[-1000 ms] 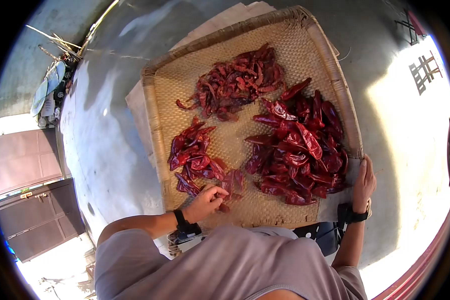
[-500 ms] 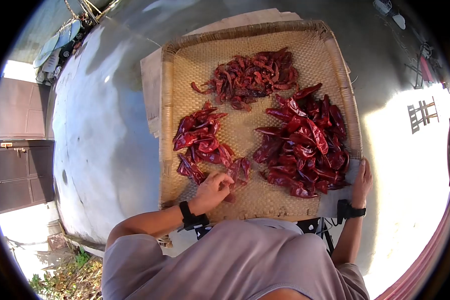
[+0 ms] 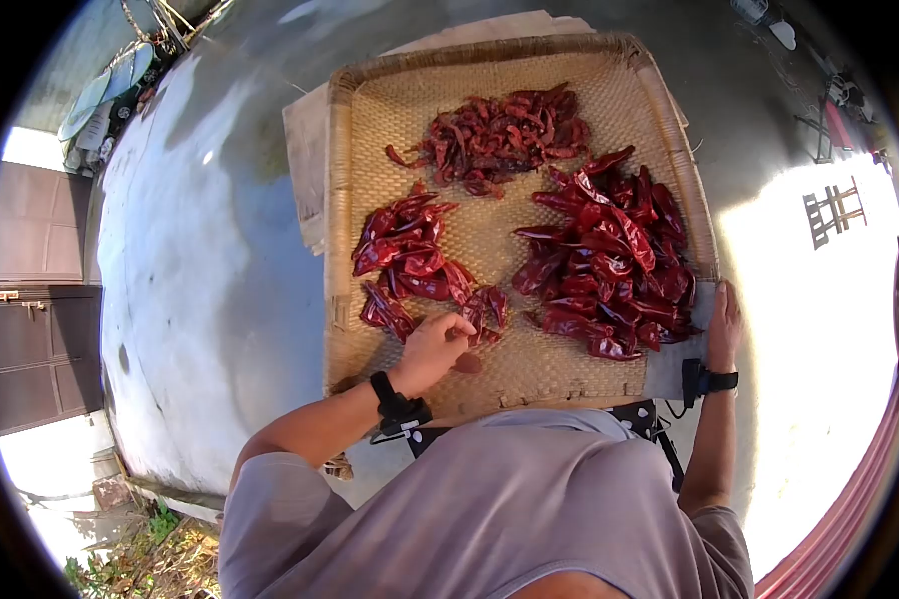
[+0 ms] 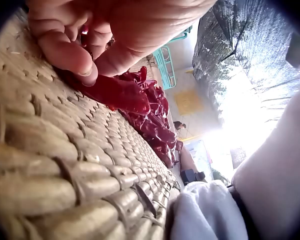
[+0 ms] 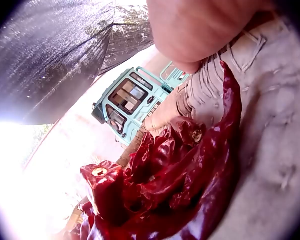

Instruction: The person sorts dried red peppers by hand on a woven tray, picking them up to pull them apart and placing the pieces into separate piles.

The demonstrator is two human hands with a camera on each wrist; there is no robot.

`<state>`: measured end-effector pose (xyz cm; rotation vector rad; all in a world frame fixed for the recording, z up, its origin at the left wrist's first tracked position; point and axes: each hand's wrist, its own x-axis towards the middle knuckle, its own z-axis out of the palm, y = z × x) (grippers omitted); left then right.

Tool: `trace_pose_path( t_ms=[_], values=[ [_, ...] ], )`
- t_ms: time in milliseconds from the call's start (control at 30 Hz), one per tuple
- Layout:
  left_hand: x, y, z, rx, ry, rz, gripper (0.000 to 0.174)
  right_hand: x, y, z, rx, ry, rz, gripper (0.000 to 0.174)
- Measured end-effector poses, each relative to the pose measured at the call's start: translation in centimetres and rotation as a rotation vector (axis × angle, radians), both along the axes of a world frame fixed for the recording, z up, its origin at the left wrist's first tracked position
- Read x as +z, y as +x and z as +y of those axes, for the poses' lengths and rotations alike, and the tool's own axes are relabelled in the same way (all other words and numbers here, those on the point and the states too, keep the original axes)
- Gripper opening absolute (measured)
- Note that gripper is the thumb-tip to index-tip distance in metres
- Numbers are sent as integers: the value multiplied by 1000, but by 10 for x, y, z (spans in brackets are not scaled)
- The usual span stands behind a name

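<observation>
The left hand (image 3: 432, 351) is low over the left part of a woven tray (image 3: 338, 215), beside a small pile of red peppers (image 3: 407, 240). In the left wrist view, the thumb and fingers of this hand (image 4: 97, 37) pinch a glossy red pepper (image 4: 122, 94) just above the weave. The right hand (image 3: 725, 324) grips the tray's right rim near the lower corner. A large heap of red peppers (image 3: 609, 265) lies left of it; the right wrist view shows peppers (image 5: 165, 185) close beneath part of that hand (image 5: 200, 30).
Darker, shrivelled peppers (image 3: 509, 135) lie at the tray's far side. A grey patch (image 3: 677, 359) covers its lower right corner. Boards (image 3: 305, 165) stick out under the tray. A brown metal door (image 3: 38, 349) is far left, and a light blue vehicle (image 5: 125, 102) stands beyond the tray.
The head view has turned, so the tray looks straighter. The pepper just beyond the left fingertips looks narrower and lies nearer the small pile. The right hand keeps its grip on the rim.
</observation>
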<state>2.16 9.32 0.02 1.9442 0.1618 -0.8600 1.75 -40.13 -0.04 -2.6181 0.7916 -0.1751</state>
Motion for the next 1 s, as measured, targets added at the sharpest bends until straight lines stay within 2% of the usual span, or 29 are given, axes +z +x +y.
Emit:
trace_pose_path(
  t_ms=[67,200,300,333,400,567,600,700,833,867,900,933,967,1000],
  values=[
    [-4,-1,5,-1,4,-9,22,-1,1,-6,-6,-18,44,53],
    [12,7,6,33,-15,186,22,22,4,11,26,-11,32,52],
    [-12,-6,4,-31,51,-131,21,24,7,14,21,25,27,52],
    [-7,-2,4,-24,17,-53,21,18,5,9,31,-9,23,52],
    [-8,-1,2,-13,14,-94,22,10,6,6,53,-46,-9,51],
    [-26,-6,10,-64,-33,-99,25,32,4,22,81,143,-10,52],
    [-1,1,10,-38,-57,36,26,34,3,23,88,157,18,52],
    [-2,7,13,-43,-86,145,28,19,1,10,100,50,-38,50],
    [14,6,17,-122,-86,11,29,28,4,3,184,60,33,52],
    [19,4,19,-115,-90,-41,29,35,4,-1,181,188,77,45],
    [22,2,22,-104,-98,-92,30,40,4,0,187,31,58,42],
    [14,-2,28,-196,30,-450,29,45,3,0,193,-124,41,40],
    [12,-7,33,-172,15,-507,29,47,6,1,200,-273,20,40],
    [31,-12,37,-153,4,-553,29,59,16,10,267,-417,-133,42]
  ],
)
